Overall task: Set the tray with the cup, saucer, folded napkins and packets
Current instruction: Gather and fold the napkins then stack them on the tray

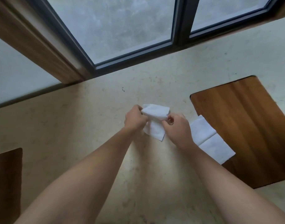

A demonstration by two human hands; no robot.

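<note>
A white napkin (155, 117) is held above the cream stone counter, partly folded, with one end hanging down between my hands. My left hand (133, 119) pinches its left edge and my right hand (176, 126) pinches its right side. A second white napkin (208, 139) lies flat with a crease across it, half on the counter and half on the wooden tray (245, 126) at the right. No cup, saucer or packets are in view.
The counter (90, 126) runs back to a dark-framed window (122, 38). A wooden post (33, 42) stands at the back left. A dark wooden surface (6, 183) shows at the lower left edge.
</note>
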